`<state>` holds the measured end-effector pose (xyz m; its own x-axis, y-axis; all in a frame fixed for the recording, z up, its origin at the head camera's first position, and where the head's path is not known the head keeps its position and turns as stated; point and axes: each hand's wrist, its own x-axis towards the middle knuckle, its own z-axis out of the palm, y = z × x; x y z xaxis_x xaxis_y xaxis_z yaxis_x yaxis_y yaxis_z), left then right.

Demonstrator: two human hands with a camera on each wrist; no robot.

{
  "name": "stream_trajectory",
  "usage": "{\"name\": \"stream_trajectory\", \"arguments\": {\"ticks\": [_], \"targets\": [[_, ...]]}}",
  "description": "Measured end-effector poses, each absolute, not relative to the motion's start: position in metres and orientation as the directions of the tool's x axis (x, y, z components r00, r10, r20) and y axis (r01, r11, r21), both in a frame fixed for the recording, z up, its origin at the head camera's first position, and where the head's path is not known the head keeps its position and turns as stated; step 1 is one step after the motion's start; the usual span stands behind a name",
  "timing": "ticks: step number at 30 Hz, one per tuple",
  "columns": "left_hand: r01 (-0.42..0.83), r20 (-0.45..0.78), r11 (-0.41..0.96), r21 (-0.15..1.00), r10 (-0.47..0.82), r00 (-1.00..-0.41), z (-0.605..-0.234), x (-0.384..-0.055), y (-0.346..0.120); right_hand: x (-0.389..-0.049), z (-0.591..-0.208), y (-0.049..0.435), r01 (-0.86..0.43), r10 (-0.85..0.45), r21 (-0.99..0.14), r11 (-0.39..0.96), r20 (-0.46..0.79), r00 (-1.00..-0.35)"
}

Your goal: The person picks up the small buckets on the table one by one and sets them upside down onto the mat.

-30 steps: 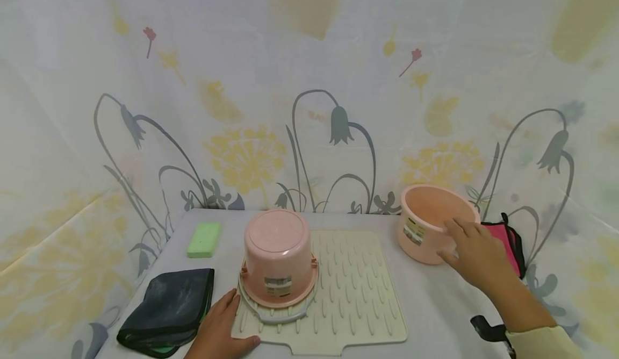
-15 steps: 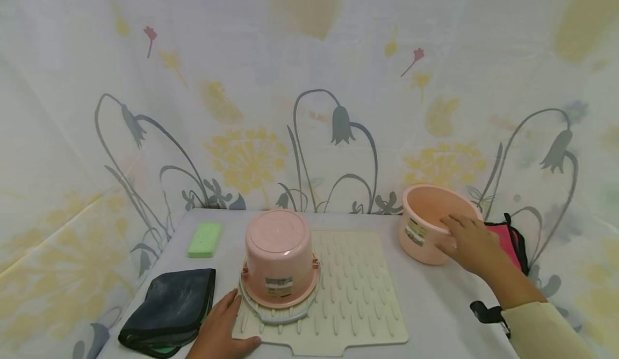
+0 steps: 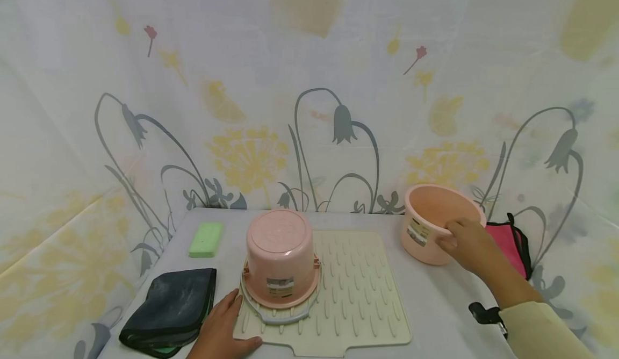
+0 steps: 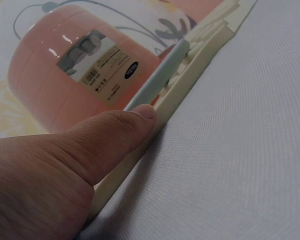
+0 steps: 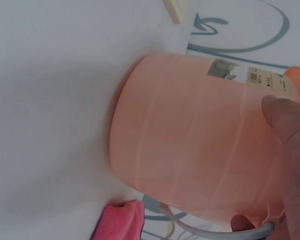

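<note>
At the back right a pink bucket (image 3: 419, 241) stands upright, its mouth facing up. My right hand (image 3: 471, 245) grips its near rim, fingers hooked over the edge and thumb (image 5: 280, 112) against the outer wall. A grey handle (image 5: 215, 233) hangs at the bucket's side in the right wrist view. Left of centre, a second pink bucket (image 3: 279, 241) sits upside down on a cream draining board (image 3: 358, 284), its grey handle (image 3: 285, 318) lying around its rim. My left hand (image 3: 224, 327) rests at the board's front left corner, thumb (image 4: 125, 122) stretched along the front edge.
A folded dark cloth (image 3: 169, 305) lies left of my left hand, with a green sponge (image 3: 206, 239) behind it. A pink cloth with black trim (image 3: 510, 246) lies right of the upright bucket. A black curved object (image 3: 483, 313) shows by my right sleeve.
The fingers of my right hand have curled down over the upright bucket's rim and now grip it. My left hand stays in place at the board's corner.
</note>
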<state>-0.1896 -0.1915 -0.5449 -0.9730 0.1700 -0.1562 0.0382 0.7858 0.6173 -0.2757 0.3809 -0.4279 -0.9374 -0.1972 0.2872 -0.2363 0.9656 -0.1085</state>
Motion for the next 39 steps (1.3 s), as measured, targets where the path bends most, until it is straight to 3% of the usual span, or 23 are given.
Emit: {"name": "stream_trajectory", "arguments": {"ticks": [16,33,39], "targets": [[0.061,-0.132,0.760,0.647,0.190,-0.973,-0.549,-0.189,-0.193,-0.275,-0.437,0.387,-0.226,-0.181,-0.102,0.969,0.333,-0.925],[0.058,-0.140,0.767,0.639,0.190,-0.972,-0.548,-0.189,-0.192,-0.266,-0.448,0.389,-0.274,-0.214,-0.060,0.960,0.473,-0.855],[0.037,-0.155,0.779,0.626,0.171,-0.973,-0.547,-0.190,-0.193,-0.264,-0.447,0.386,-0.264,-0.197,-0.092,0.960,0.445,-0.873]]}}
